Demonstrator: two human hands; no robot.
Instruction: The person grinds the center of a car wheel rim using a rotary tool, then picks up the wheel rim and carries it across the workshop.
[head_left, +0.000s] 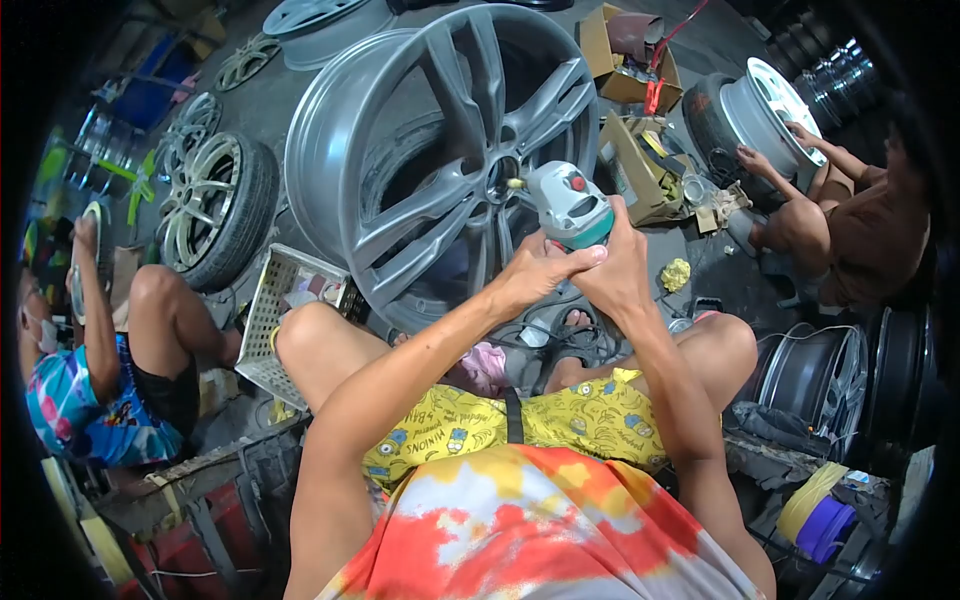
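Observation:
A large silver-grey alloy wheel (430, 150) stands upright in front of me, its spokes facing me. Near its hub is a grey and teal power tool (572, 205) with a red button and a small pale tip at its left end. My left hand (540, 268) has its fingers wrapped round the lower left of the tool. On the right side of the same tool my right hand (618, 265) is closed too. The tool's tip is close to the wheel's centre; whether it touches the metal I cannot tell.
A white plastic basket (262, 318) stands left of my knee. Cardboard boxes (625, 185) lie right of the wheel. A tyred wheel (215, 215) leans at the left. People sit at both sides, one with a white rim (760, 105). Yellow and purple tape rolls (820, 515) sit lower right.

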